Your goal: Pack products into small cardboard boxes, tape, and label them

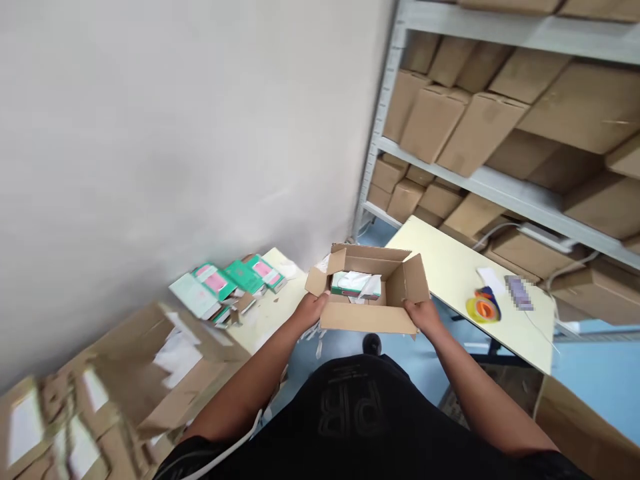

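Observation:
Between my two hands an open cardboard box (370, 322) is held up in front of my body, its flaps spread outward. My left hand (311, 311) is closed on its near left corner. At the near right corner, my right hand (423, 315) grips the wall with the thumb toward the inside. A green and white carton (345, 283) lies in the left part of the box, with crumpled white paper (369, 287) over it. The fingers under the box are hidden.
Green and pink cartons (215, 279) are piled on a pale table at left. A larger open cardboard box (135, 353) holds white paper. On the right table (440, 257) lie a tape roll (484, 309) and a pixelated item. Metal shelves (500, 187) carry several cardboard boxes.

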Tool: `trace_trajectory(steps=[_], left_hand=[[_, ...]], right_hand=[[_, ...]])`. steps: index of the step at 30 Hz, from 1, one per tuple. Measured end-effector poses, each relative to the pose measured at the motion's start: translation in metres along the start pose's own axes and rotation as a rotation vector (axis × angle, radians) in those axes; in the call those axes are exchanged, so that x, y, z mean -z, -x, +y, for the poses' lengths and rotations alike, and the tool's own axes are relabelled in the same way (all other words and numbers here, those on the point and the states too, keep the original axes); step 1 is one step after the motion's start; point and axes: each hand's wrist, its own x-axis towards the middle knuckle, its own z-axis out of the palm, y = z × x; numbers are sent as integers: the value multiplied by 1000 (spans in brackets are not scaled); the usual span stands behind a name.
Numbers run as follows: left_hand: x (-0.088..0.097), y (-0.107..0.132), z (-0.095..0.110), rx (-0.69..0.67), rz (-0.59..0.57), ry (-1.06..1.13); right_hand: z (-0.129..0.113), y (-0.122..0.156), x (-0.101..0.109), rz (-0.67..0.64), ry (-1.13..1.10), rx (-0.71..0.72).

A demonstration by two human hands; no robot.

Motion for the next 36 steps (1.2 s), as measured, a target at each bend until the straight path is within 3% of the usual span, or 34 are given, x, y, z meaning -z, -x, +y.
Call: trace_trajectory(steps=[8, 15, 20, 24, 28, 32, 36], left_hand=[[-124, -118, 60, -145, -278, -150], [-234, -210, 118, -209, -408, -272], [-298, -271, 138, -290, -469, -414], [-322, -313, 137, -553, -491, -504], [-320, -345, 138, -779, -649, -654], [-315, -369, 142, -893, -799, -732], [-320, -385, 141, -967, -799, -673]], right_hand=[[92, -46, 74, 72, -144, -191], [166, -118, 133, 105, -99, -227], [202, -169, 156, 137, -65, -212], [213, -196, 156, 133, -130, -214], [225, -208, 158, 86, -194, -132], [233, -204, 162, 72, -263, -9], [222, -195, 164, -10, -222, -3]])
